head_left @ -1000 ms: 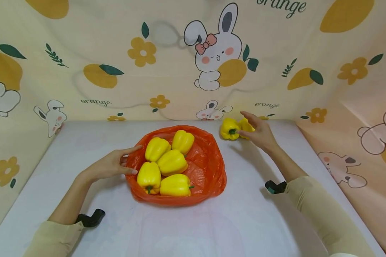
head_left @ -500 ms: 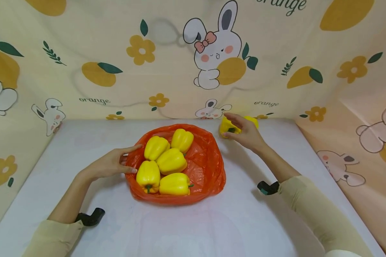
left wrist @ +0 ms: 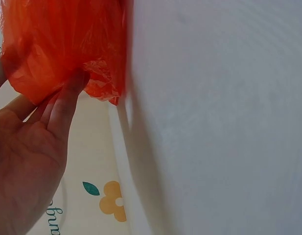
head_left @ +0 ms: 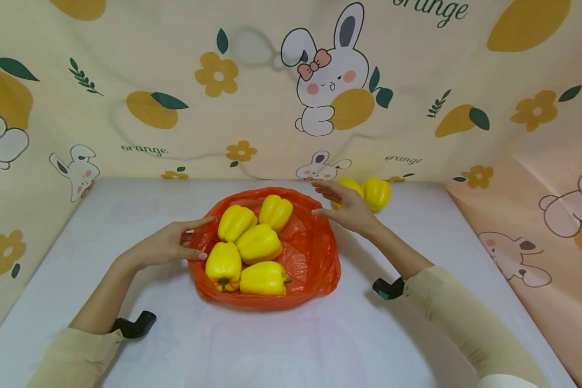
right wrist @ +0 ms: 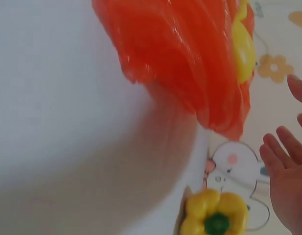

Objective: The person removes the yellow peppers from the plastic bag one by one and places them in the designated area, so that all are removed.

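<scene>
My right hand [head_left: 349, 210] has come leftward: a second ago it was over by the pair of peppers in the upper right of the head frame, half a second ago in front of the left one, and now it reaches the upper right edge of the bag [head_left: 303, 258]. It grasps nothing, thumb and fingers spread, and the right wrist view shows a gap between it and the bag. The right pepper [head_left: 376, 194] of that pair, part-covered a second ago, now shows plainly; the left pepper [head_left: 351, 186] is partly behind my hand. Both stay where they were on the table [head_left: 271, 345].

My left hand [head_left: 167, 245] has not shifted from the bag's left side, left of centre in the frame. Its fingers and thumb are spread and touch the red plastic without clenching it. The bag sits mid-frame as before, with the same five peppers inside: the middle one [head_left: 259, 244], two above it and two below, leaving the bag's right part bare
</scene>
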`<state>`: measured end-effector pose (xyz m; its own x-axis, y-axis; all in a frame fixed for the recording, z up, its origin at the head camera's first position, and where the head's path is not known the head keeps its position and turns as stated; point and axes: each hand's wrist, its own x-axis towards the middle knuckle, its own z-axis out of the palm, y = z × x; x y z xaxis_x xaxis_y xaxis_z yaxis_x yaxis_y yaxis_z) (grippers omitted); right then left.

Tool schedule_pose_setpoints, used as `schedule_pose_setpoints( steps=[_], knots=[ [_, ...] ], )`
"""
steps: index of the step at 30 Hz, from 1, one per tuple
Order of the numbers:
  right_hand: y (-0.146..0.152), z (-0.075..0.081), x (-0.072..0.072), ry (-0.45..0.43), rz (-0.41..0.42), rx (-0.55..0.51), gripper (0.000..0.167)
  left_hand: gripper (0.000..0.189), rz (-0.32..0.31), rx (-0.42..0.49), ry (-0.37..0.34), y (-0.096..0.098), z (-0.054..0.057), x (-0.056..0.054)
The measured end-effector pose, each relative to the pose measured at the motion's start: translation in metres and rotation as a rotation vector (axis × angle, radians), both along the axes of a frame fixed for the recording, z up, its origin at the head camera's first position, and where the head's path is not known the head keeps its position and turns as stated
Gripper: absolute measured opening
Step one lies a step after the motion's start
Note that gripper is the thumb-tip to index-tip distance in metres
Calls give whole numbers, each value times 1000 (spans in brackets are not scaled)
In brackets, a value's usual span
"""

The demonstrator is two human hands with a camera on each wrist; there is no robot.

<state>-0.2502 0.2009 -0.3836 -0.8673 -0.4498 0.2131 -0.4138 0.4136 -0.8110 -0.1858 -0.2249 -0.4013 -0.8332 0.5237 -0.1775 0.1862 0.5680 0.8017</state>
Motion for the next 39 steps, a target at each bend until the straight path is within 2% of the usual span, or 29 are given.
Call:
schedule_pose_setpoints(
  steps=[6,13,23,28,33,39],
  knots=[
    [-17,-6,0,-29,76,9,64,82,0,13,-1,1,-2,0],
    [-35,-14,0,-40,119,85,63,79,-17,44,-3,1,-6,0],
    [-51,-19,0,-49,89,222,69,78,-24,43,-16,1,-1,1],
    [-58,-20,-1,-66,62,306,75,77,-27,21,17,1,1,1],
    [-64,-22,-3,-59,56,307,77,78,-28,10,23,1,2,0],
    [-72,-29,-8,-23,48,318,84,80,-15,14,-8,1,-2,-2]
  ],
)
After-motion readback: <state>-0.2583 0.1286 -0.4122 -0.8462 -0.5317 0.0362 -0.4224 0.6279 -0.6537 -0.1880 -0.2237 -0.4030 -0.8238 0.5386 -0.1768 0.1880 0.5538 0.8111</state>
